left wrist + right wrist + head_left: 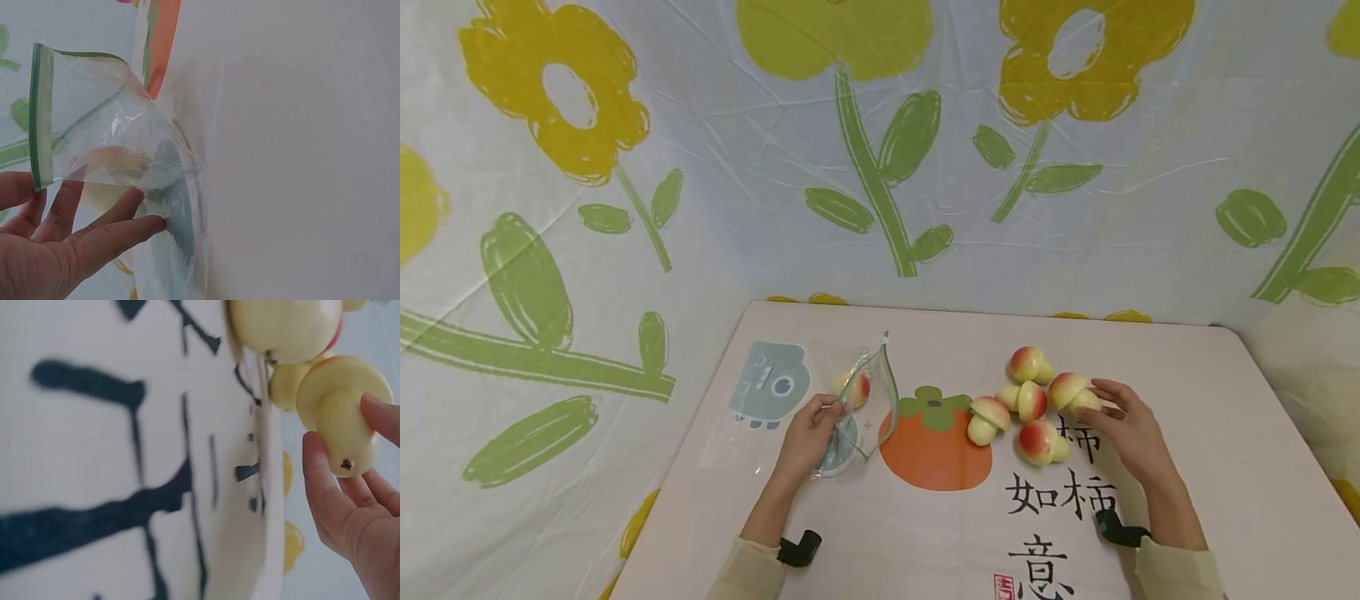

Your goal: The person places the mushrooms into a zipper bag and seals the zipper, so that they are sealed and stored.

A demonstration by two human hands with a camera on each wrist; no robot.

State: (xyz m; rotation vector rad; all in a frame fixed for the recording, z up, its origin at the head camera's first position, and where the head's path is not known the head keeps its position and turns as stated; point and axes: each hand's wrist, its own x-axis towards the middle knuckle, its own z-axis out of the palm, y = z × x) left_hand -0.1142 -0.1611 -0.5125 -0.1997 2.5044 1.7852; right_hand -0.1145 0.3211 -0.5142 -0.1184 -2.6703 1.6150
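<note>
The left hand pinches the clear zip bag by its green-edged mouth, which gapes toward the bench's middle; one mushroom figure shows inside. The right hand has thumb and fingers closed partway around the held mushroom, near four loose mushrooms on the bench; whether it is fully lifted I cannot tell. Bagging appears to be the step in hand. To do it well, lift straight so the neighbours don't roll, hold the bag mouth spread wide, and bring the piece in past the zip before letting go, since the limp film could fold and snag the cap.
</note>
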